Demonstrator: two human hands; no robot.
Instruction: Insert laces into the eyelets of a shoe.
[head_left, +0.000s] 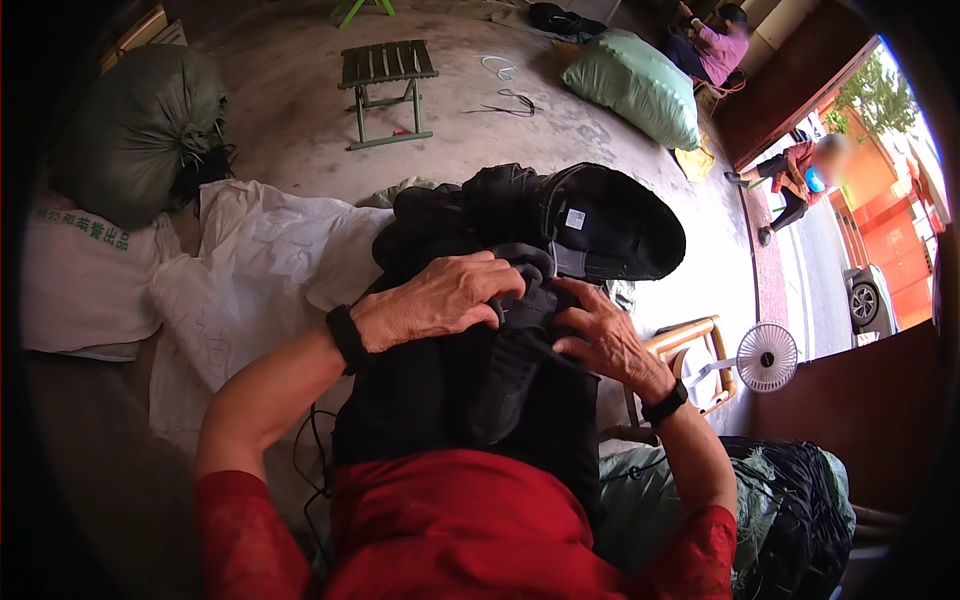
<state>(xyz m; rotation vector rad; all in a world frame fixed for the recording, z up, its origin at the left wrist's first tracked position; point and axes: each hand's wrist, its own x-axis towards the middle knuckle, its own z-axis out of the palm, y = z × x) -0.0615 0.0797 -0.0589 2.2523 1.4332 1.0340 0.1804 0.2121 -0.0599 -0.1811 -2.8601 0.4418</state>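
Observation:
A dark, shoe-shaped fabric piece [505, 375] lies across my lap, its rounded end toward me. My left hand [445, 297] grips its upper left part, with fingers curled and thumb pressed in. From the other side my right hand [607, 335] holds its right edge between thumb and bent fingers. Just beyond both hands is a black fabric thing [630, 220] with a wide oval opening and a small white label inside. More black pieces [430, 220] are heaped beside it on the left. The fingertips partly cover the fabric where they meet it.
A slatted folding stool [388, 65] stands ahead. Stuffed sacks lie at left [140, 130] and far right [640, 88]; white sheeting [260, 250] spreads on the left. Nearer right are a small fan [767, 357], a bamboo-framed chair [715, 360] and netted bundles [790, 510]. Two people sit farther off.

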